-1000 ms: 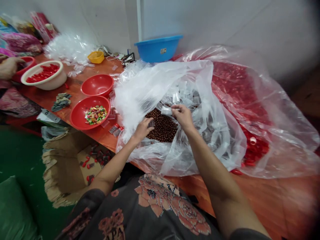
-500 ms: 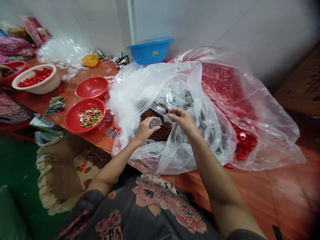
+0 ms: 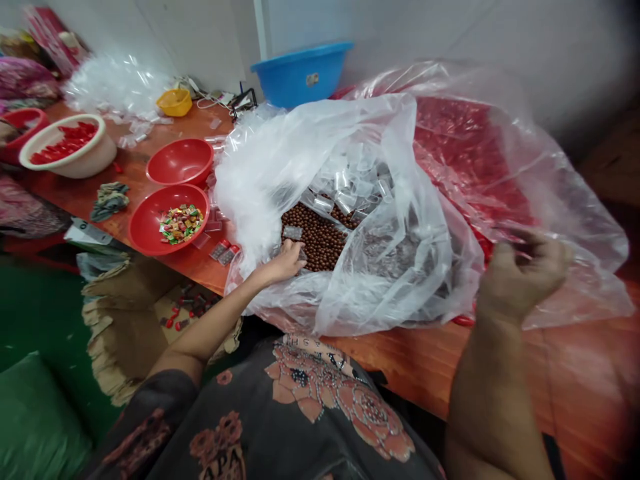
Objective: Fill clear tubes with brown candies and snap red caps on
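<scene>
The left hand is half curled beside a clear tube over brown balls; its grip cannot be confirmed. The blurred right hand, loosely curled, hold indeterminable, is at the red-filled bag. The white bag, open-mouthed, likely keeps the balls accessible.

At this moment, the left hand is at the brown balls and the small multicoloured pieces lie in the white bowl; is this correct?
Not entirely: the head view shows the small multicoloured pieces in the nearest red bowl, not in the white bowl. The left hand is indeed at the brown balls.
</scene>
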A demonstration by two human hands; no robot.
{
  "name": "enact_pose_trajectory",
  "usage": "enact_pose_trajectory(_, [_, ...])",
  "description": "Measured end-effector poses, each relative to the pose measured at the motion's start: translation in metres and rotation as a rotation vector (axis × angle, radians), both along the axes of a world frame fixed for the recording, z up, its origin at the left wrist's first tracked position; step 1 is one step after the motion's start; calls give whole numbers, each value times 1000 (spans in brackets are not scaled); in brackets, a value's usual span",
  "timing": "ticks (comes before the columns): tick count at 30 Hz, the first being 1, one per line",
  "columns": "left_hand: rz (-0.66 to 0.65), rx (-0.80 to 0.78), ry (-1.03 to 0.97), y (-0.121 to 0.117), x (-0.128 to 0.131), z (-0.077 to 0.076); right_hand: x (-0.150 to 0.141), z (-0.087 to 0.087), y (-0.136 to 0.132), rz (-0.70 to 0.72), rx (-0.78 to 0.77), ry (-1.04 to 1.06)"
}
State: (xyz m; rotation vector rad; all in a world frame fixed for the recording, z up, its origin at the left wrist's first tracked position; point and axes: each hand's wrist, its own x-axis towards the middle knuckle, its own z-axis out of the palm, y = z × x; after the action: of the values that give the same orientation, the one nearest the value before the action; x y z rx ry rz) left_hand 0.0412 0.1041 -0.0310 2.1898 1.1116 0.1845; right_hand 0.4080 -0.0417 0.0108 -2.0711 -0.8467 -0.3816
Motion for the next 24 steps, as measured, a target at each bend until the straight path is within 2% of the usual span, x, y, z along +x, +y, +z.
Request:
enact_pose_trajectory(1, [3,-21,35,2,-1,0,16,-9,-13,-94,-90,17])
enact_pose_trajectory(3, [57,-84,59,9,0,0,40,-27,-34,-136,-397,146])
enact_pose_trajectory(5, [157,-204,8,19,4,0,52,-40,-47,-53,-680,266])
enact_pose_trajectory(7, [243,-340,-65,29,12,-2,54,-50,-53,67,-814,324])
enact_pose_trajectory(9, [274,-445,-111,36,23,-7,51,-57,-54,143,-822,329])
enact_pose_trajectory(14, [315,-646,-227,44,47,-21,50,-63,-48,171,-754,288])
enact_pose_trajectory(24, [417,-908,-525,39,60,-31,50,-67,-46,64,-692,263])
